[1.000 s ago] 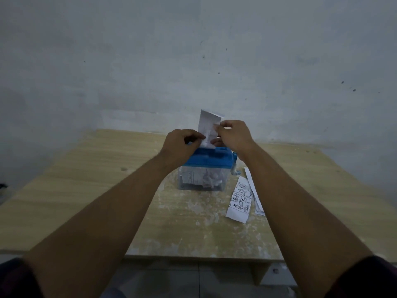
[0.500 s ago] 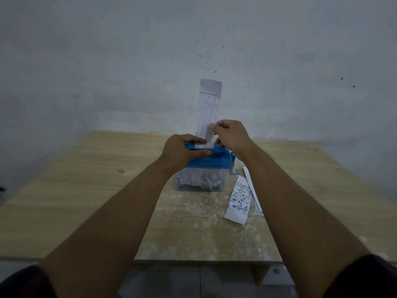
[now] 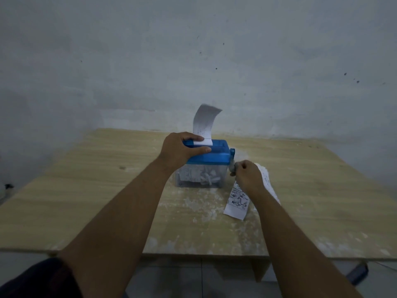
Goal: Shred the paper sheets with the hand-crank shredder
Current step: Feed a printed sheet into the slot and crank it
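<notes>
Shredder sits mid-counter, its clear bin part full of strips. Our left hand grips the blue top, fingertips against the foot of the sheet standing in it. Right hand is curled round the crank. The sheet's top flops over, unsupported.

Risks, as we judge them:
- A crooked feed could jam.
- Our fingertips are close to the cutters.
- Hard cranking could tip the box.

Spare sheets lie just beside.
</notes>
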`<state>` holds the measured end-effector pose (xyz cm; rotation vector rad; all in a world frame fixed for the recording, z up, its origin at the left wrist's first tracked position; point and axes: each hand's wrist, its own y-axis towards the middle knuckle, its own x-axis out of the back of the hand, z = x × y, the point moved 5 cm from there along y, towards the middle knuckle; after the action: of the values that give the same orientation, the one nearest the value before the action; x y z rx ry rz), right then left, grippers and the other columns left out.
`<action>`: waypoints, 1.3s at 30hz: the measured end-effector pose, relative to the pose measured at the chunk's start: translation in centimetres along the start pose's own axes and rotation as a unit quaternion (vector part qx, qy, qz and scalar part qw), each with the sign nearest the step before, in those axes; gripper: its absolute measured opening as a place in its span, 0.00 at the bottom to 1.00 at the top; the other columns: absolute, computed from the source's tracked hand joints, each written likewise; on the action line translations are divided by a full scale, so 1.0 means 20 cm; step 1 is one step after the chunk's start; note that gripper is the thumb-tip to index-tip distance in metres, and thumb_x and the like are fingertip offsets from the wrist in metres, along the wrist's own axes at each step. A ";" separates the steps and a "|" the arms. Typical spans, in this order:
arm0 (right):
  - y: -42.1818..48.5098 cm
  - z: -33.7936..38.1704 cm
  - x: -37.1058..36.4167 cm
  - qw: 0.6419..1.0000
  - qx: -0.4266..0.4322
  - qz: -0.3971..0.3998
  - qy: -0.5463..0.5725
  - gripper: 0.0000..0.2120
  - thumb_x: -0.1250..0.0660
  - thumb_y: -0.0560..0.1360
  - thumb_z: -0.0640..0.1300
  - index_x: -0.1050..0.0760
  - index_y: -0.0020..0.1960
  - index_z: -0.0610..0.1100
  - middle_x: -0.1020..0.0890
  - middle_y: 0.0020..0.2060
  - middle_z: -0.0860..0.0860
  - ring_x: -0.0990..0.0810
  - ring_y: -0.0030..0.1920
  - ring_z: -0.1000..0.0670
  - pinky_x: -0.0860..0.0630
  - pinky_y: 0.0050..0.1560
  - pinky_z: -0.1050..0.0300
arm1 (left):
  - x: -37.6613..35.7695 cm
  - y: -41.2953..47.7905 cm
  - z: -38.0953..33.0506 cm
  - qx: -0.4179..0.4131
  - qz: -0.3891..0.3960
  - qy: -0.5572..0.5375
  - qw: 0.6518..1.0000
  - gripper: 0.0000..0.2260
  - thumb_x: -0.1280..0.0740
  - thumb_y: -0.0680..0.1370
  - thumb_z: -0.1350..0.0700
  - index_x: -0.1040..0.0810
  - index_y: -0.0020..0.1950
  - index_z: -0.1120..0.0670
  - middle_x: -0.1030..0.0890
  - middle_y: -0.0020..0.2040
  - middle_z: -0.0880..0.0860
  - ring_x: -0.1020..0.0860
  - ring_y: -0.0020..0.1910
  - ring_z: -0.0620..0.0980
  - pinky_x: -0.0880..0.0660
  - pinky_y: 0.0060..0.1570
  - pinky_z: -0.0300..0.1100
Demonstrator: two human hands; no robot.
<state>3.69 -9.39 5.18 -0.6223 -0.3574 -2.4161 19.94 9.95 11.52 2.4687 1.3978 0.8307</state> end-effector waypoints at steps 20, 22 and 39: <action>0.16 0.40 0.26 0.995 0.054 -0.019 0.086 0.10 0.33 0.83 0.50 0.18 0.50 0.44 0.15 0.42 0.50 0.19 0.41 0.50 0.22 0.47 0.50 | -0.01 0.02 0.02 -0.037 0.000 0.071 0.997 0.13 0.18 0.72 0.58 0.10 0.56 0.53 0.13 0.49 0.44 0.16 0.47 0.42 0.23 0.45 0.29; 0.22 0.42 0.26 0.994 0.083 -0.050 0.041 0.10 0.32 0.82 0.54 0.20 0.53 0.47 0.15 0.46 0.52 0.16 0.47 0.51 0.21 0.52 0.51 | -0.01 0.02 0.02 -0.043 0.000 0.073 0.996 0.12 0.18 0.73 0.57 0.10 0.56 0.52 0.14 0.49 0.42 0.16 0.47 0.41 0.24 0.45 0.27; 0.34 0.18 0.02 0.999 -0.026 0.022 -0.005 0.08 0.34 0.83 0.42 0.18 0.51 0.39 0.15 0.49 0.40 0.20 0.43 0.44 0.22 0.47 0.50 | -0.01 0.01 0.03 -0.062 -0.008 0.073 0.995 0.13 0.19 0.73 0.57 0.11 0.58 0.51 0.15 0.49 0.39 0.22 0.45 0.28 0.27 0.45 0.21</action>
<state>8.79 -13.42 9.07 -0.6577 -0.2837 -2.3869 20.27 9.64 11.06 2.3419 1.3653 1.0790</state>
